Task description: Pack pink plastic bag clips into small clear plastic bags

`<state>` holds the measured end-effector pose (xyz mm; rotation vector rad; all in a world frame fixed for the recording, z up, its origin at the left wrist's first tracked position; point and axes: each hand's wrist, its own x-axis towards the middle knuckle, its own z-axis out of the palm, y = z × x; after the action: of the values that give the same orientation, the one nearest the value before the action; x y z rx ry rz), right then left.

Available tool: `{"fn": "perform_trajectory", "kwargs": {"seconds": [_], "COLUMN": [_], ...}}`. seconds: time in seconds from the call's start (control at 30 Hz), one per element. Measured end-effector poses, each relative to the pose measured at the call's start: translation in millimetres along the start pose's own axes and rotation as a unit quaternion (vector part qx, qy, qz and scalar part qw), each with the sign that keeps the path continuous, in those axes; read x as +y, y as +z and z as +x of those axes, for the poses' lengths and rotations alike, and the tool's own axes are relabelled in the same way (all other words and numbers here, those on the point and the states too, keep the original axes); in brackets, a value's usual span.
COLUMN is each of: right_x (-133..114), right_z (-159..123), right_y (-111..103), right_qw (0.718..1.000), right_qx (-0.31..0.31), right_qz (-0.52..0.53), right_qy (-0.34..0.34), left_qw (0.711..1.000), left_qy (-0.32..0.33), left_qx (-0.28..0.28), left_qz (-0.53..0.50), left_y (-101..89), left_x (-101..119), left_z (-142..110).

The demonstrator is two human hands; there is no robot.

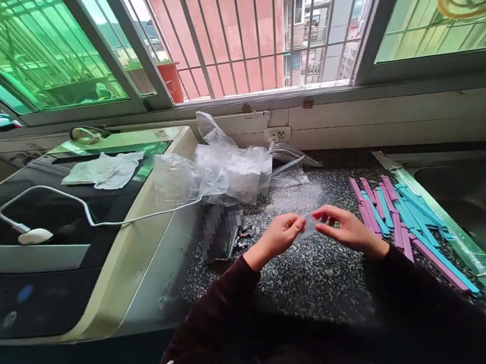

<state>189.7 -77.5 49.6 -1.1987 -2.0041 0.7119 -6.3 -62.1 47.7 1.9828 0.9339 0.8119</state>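
To the left, a washing machine (113, 260) with a crumpled white cloth (106, 171) on top and a white cable (64, 194) across it. Straight ahead, window bars (270, 54), a red flowerpot (171, 82) near the frame and, beyond, a pinkish building (229, 21). Below, a wall socket (280, 134). To the right, a metal sink (458, 236) with a greenish rim.

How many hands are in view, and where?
2: the left hand, pinching a small translucent piece over the speckled counter, and the right hand at the piece's other side.
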Motion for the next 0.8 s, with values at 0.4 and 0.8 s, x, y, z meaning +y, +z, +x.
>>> {"fn": "perform_trajectory", "kwargs": {"seconds": [0.4,0.8], "right_x": [23,22], "right_z": [-1,-6], "right_y": [27,29], "right_qw": [0.979,0.975], "right_qx": [-0.058,-0.092], "right_qz": [0.148,0.144], "right_qy": [0.131,0.141], "left_qw": [0.992,0.984], "left_qy": [0.022,0.004], "left_qx": [0.123,0.164], "left_qz": [0.01,-0.063], "left_y": [0.5,0.8], "left_x": [-36,-36], "left_z": [-3,-5]}}
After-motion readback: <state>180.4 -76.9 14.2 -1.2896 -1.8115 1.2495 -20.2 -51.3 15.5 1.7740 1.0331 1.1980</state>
